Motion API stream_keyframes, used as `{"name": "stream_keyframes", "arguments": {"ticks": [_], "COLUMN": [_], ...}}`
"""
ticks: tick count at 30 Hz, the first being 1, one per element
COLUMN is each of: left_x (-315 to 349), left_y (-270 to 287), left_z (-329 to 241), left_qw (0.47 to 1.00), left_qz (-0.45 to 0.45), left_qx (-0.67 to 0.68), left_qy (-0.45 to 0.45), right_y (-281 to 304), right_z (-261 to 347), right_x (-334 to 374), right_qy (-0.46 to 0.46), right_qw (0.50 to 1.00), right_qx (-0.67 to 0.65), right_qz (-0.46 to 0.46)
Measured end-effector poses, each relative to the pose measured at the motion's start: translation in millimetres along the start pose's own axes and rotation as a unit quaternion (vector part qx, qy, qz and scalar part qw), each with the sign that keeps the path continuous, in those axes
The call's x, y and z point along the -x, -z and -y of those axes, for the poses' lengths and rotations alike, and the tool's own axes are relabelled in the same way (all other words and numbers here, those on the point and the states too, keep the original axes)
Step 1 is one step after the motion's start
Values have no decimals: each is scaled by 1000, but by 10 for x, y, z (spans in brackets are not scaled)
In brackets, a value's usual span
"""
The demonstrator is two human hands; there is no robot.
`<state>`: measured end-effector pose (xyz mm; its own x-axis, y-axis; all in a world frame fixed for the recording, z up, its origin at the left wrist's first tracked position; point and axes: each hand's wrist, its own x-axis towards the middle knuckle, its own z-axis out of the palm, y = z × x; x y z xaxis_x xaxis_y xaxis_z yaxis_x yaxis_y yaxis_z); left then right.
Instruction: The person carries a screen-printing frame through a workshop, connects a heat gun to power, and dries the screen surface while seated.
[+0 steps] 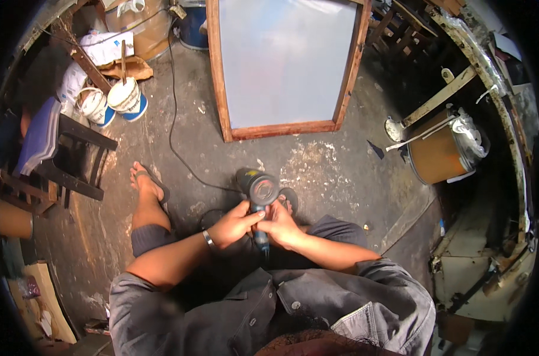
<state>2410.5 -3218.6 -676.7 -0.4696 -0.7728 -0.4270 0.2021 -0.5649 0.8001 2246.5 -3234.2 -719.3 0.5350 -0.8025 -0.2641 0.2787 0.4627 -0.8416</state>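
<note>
A dark hair dryer is held in front of my body, its round end facing up. My left hand is closed on its handle from the left, a metal band on that wrist. From the other side my right hand wraps the same handle, its fingers partly hidden. A wooden-framed screen with pale, taut mesh stands or leans ahead of me, apart from both hands; its lower rail is nearest the dryer. A thin black cord runs across the floor toward the dryer.
White-and-blue paint buckets stand at the left, near a dark wooden chair. At the right is a brown drum with plastic over its rim, beside a pale post. My sandalled foot rests on the stained floor.
</note>
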Motion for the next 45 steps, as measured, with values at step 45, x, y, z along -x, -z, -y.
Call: {"name": "stream_keyframes", "arguments": {"ticks": [45], "left_x": [102], "left_y": [281], "left_z": [-307], "left_qw": [722], "left_qz": [22], "left_qx": [-687], "left_qy": [79], "right_y": [-273], "right_z": [774], "right_x": [802], "right_qy": [151], "right_qw": [981], "right_qx": [79], "right_qz": [-93]}}
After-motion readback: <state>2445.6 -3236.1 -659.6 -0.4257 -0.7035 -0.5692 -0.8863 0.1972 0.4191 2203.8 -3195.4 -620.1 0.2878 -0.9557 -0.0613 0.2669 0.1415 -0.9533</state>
